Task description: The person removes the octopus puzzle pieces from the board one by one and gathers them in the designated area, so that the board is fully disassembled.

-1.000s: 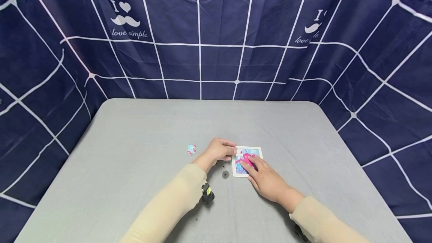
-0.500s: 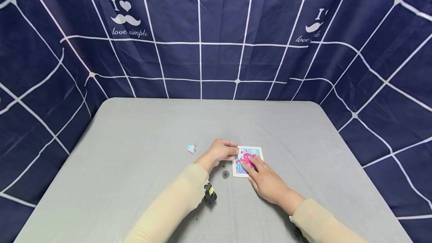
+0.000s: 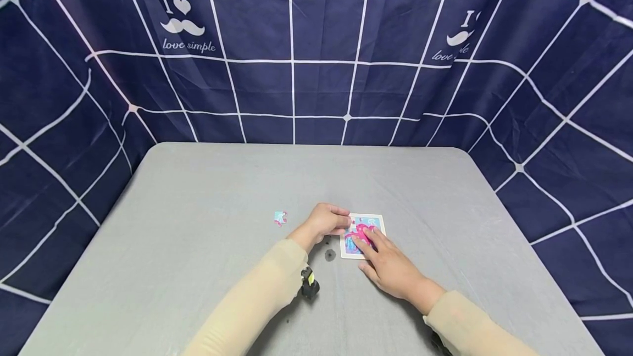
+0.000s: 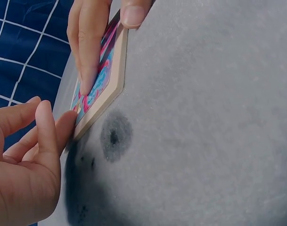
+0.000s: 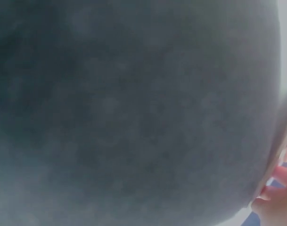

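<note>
A small square jigsaw puzzle (image 3: 362,215) with a pink octopus on blue lies in a pale frame right of the table's middle. My left hand (image 3: 326,220) reaches over its upper left edge, fingers fairly straight and touching it. In the left wrist view nothing shows between the left thumb and forefinger, and what lies under the fingertips in the head view is hidden. My right hand (image 3: 390,268) rests its fingers flat on the picture, while in the left wrist view its thumb (image 4: 133,16) sits at the frame's edge. One loose jigsaw piece (image 3: 280,217) lies left of my left hand.
The table (image 3: 212,180) has a grey cloth with a dark round spot (image 3: 329,255) near the puzzle. Dark blue gridded curtains (image 3: 316,37) stand behind and at both sides. The right wrist view is mostly blurred grey.
My left hand has shifted slightly right, farther over the puzzle's upper left corner. My right hand stays nearly still on the picture, and the loose piece has not moved.
</note>
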A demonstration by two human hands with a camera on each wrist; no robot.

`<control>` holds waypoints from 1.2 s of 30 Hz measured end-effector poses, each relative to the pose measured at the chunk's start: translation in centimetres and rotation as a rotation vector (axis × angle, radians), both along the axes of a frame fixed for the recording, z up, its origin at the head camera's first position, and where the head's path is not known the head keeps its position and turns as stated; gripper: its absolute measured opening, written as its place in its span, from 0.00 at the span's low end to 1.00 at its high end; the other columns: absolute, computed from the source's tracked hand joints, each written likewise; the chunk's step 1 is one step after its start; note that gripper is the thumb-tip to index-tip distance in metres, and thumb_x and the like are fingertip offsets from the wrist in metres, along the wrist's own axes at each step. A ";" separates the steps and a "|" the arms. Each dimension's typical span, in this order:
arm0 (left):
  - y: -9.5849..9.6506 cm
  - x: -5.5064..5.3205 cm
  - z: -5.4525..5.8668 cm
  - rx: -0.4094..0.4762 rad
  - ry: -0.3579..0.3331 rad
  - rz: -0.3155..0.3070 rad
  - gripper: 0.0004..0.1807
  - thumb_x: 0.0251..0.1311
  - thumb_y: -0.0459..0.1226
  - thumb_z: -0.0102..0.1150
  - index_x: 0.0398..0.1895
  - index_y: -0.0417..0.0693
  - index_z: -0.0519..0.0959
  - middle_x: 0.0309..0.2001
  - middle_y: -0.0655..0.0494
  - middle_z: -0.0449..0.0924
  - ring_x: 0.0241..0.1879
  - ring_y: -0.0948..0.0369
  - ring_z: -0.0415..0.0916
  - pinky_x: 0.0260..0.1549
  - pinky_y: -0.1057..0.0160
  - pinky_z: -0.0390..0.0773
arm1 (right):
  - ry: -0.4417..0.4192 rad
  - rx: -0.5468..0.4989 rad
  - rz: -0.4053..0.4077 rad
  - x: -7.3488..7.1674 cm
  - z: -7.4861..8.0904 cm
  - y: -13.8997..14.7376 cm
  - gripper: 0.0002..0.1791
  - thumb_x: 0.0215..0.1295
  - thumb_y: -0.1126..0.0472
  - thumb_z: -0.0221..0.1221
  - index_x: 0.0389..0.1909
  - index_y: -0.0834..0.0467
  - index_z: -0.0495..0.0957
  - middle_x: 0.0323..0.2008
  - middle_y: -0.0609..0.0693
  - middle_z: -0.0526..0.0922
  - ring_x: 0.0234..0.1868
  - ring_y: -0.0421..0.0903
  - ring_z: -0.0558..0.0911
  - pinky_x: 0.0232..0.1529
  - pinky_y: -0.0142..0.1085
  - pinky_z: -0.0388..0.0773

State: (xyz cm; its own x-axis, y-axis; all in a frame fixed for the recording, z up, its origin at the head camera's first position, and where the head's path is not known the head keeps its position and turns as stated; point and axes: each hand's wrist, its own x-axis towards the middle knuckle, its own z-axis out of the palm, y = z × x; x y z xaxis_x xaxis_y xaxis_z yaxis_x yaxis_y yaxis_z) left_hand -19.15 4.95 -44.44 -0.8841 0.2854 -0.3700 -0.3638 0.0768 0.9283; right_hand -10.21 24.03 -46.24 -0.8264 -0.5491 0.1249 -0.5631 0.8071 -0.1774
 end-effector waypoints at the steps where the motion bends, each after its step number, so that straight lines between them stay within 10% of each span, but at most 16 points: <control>1: 0.0 0.0 0.0 -0.002 0.000 -0.001 0.14 0.57 0.28 0.63 0.48 0.35 0.80 0.34 0.47 0.84 0.34 0.59 0.82 0.32 0.67 0.82 | -0.001 0.004 0.001 0.0 0.1 0.0 0.30 0.66 0.53 0.58 0.67 0.58 0.66 0.65 0.65 0.64 0.67 0.66 0.59 0.62 0.58 0.61; 36: 1.7 0.3 -0.3 -0.102 0.099 0.109 0.09 0.56 0.26 0.63 0.41 0.35 0.83 0.29 0.51 0.83 0.25 0.65 0.78 0.27 0.71 0.81 | 0.036 0.012 0.034 0.0 0.2 0.1 0.32 0.64 0.52 0.60 0.67 0.60 0.65 0.62 0.66 0.66 0.65 0.68 0.61 0.61 0.59 0.62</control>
State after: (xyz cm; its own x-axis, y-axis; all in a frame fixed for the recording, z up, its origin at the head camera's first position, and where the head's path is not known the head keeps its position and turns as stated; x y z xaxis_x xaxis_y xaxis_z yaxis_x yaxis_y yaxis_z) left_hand -18.86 6.67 -44.70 -0.9413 0.1514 -0.3016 -0.2821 0.1374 0.9495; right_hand -10.23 24.13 -46.04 -0.8021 -0.5788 0.1470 -0.5964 0.7891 -0.1470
